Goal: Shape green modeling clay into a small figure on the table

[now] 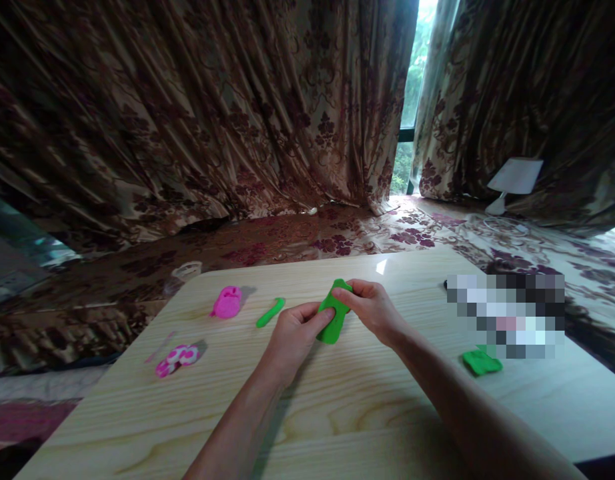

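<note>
Between my two hands is a flat, elongated green piece of modelling clay (333, 325), held up over the table. My left hand (300, 330) pinches its lower left side, thumb on top. At its upper right end my right hand (370, 303) grips the edge between thumb and fingers; the fingertips behind it are hidden. A thin green clay roll (271, 313), bent at its top end, lies on the table just left of my left hand. Farther left sits a pink clay shape (228, 303) with hollows near its top.
A pink-and-white spotted clay bow (177, 360) and a thin pale pink stick (160, 347) lie on the wooden table (227, 413) at left. Flattened green clay (481, 361) rests at right, near a blurred-out patch. Behind are patterned curtains (287, 100) and a white lamp (515, 177).
</note>
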Demonstrator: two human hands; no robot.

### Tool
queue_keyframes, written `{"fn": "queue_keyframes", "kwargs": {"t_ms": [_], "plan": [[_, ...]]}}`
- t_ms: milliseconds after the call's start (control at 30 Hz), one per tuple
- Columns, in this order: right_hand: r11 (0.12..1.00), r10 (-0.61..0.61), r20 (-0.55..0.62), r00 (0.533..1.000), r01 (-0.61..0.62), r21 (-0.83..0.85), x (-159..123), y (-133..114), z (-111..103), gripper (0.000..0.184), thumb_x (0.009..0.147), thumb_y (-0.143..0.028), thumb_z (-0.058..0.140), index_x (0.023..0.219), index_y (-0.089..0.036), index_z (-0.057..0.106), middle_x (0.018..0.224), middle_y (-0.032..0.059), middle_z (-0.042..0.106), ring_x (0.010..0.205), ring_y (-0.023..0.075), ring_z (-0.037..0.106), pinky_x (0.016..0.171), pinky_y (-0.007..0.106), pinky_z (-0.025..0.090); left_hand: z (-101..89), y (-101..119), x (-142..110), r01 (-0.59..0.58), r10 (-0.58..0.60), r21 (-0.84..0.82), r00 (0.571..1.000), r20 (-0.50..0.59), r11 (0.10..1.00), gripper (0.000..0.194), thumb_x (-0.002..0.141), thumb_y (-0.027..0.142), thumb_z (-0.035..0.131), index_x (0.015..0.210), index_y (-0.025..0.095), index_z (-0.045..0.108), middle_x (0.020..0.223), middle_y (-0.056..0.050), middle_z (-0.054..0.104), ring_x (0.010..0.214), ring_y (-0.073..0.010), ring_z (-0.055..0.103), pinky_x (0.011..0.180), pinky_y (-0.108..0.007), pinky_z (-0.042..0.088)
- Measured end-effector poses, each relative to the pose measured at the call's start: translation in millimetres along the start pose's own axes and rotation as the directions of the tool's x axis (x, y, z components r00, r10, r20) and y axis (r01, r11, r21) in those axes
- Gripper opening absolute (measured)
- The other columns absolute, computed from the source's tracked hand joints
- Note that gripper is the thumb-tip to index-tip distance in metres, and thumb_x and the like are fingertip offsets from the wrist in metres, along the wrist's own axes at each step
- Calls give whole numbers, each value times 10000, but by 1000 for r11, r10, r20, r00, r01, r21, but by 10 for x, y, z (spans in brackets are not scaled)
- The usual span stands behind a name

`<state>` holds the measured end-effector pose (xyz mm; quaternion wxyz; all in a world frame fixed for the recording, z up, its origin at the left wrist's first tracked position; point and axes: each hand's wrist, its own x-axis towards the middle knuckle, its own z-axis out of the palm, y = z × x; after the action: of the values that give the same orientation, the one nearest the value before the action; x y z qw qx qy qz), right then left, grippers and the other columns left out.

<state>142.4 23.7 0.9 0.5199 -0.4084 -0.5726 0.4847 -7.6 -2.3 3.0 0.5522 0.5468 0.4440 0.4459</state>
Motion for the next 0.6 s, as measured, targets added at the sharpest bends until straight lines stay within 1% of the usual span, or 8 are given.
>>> {"fn": "queue_keyframes", "kwargs": {"t_ms": [133,267,333,400,500,600], "plan": [[1000,11,-26,1000,-11,6,0,16,-4,232,705,-346,628,633,-127,605,553,-32,497,532,79,401,491,213,305,-5,-20,14,26,-26,16,999,-21,1000,270,706,356,652,886,167,720,680,-14,649,574,-83,486,556,-196,369],[999,26,-33,999,-25,38,13,18,-26,236,706,-354,628,646,-126,616,552,-26,518,532,85,430,504,219,333,-3,-30,21,44,-44,-28,999,10,999,307,701,356,658,951,183,702,806,-38,681,681,-118,552,636,-218,414],[998,26,-36,999,-24,50,22,10,-39,241,707,-360,628,651,-126,619,551,-22,526,532,88,441,512,223,348,-8,-34,26,31,-31,-42,999,-12,999,324,715,375,640,971,184,695,860,-52,686,740,-140,570,681,-238,431],[998,28,-33,999,-27,55,27,-5,-47,245,707,-363,629,655,-124,620,555,-18,531,534,88,447,519,224,359,-18,-45,35,6,-8,-32,999,-54,999,329,734,397,614,968,182,697,870,-57,690,762,-150,575,700,-248,437],[998,38,-4,999,-38,58,15,-34,-40,268,721,-383,616,665,-121,616,575,-10,535,548,90,456,529,223,374,-37,-67,48,-19,20,6,996,-82,1000,332,747,406,596,964,177,698,873,-60,694,773,-156,580,712,-248,437],[996,51,70,996,-56,73,-14,-49,-24,344,773,-452,540,684,-126,603,613,-2,535,568,93,464,538,224,385,-38,-75,48,-20,21,13,996,-84,1000,335,750,409,590,951,166,701,873,-63,696,785,-163,586,730,-253,438]]}}
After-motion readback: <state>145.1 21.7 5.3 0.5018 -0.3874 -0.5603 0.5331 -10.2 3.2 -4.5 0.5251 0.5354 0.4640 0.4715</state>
